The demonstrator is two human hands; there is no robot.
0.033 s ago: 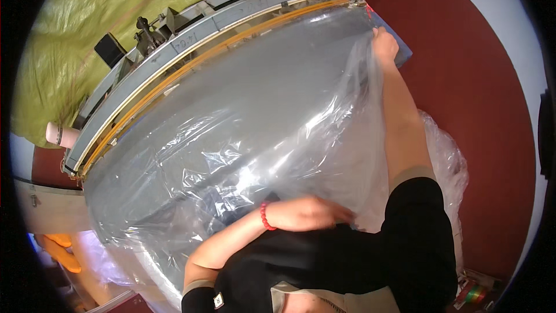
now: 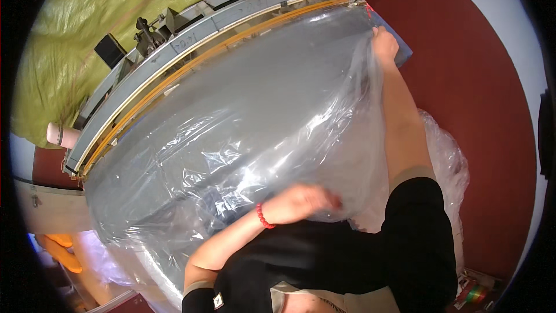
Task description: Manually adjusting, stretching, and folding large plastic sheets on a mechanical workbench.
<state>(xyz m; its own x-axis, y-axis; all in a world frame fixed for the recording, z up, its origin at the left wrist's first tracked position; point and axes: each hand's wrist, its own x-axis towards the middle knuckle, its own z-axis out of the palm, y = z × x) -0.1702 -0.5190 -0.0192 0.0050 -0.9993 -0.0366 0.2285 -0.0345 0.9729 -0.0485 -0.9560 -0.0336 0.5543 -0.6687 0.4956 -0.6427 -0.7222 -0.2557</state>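
A large sheet of clear plastic film (image 2: pixel 289 145) is spread over a long grey table (image 2: pixel 249 78) and hangs toward my body in shiny creases. At the far right corner, my right hand (image 2: pixel 385 44) is closed on the film's edge, the arm stretched out and the film gathered into folds beneath it. My left hand (image 2: pixel 296 202), with a red bead bracelet (image 2: pixel 264 217) at the wrist, is over the near part of the film, close to my black shirt. Its fingers are smeared by motion, so I cannot tell whether they hold film.
Along the table's far side runs a long grey metal bar machine (image 2: pixel 200 33) with an orange strip (image 2: pixel 191 66). A black phone-like object (image 2: pixel 110 50) and a pink cylinder (image 2: pixel 62 136) are by it. Bunched clear plastic (image 2: pixel 446 150) lies on the right over the dark red floor (image 2: pixel 480 110).
My left hand has moved a little left and away from my body. My right hand stays at the corner with the film.
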